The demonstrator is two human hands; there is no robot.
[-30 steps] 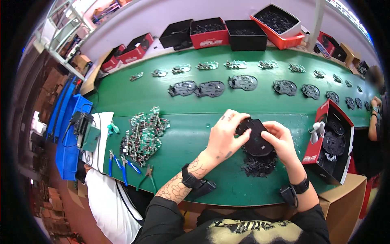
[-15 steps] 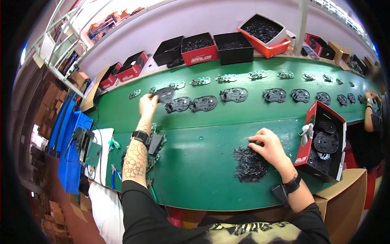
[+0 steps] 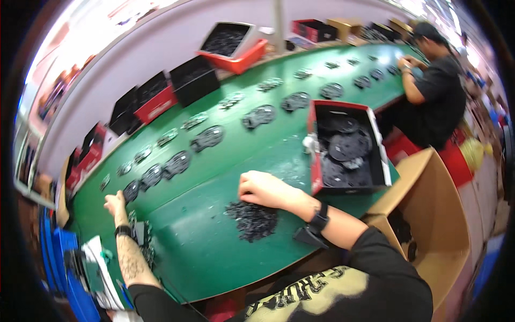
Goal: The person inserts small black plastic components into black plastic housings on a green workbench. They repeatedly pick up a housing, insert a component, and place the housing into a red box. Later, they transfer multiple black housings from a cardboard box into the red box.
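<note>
At the left end of a row of black mouse bottom shells (image 3: 208, 138), my left hand (image 3: 115, 205) has its fingers closed at the edge of the last black mouse bottom shell (image 3: 131, 191), which lies on the green table. A row of green circuit boards (image 3: 195, 121) runs behind the shells. My right hand (image 3: 263, 188) rests at the back of a heap of small black parts (image 3: 253, 221). Its fingers are pinched together and turned downward; whatever they hold is hidden. Beside my left forearm lie more circuit boards (image 3: 144, 239).
To the right stands a red and black box (image 3: 314, 169) holding black shells. An open cardboard box (image 3: 442, 209) is by the table's near edge. Boxes of parts, including a black box (image 3: 197, 86), line the wall. A co-worker (image 3: 440, 94) sits at the far right.
The view has swung to the right. My left hand has brought the black mouse bottom shell down to the left end of its row. My right hand stays at the heap.
</note>
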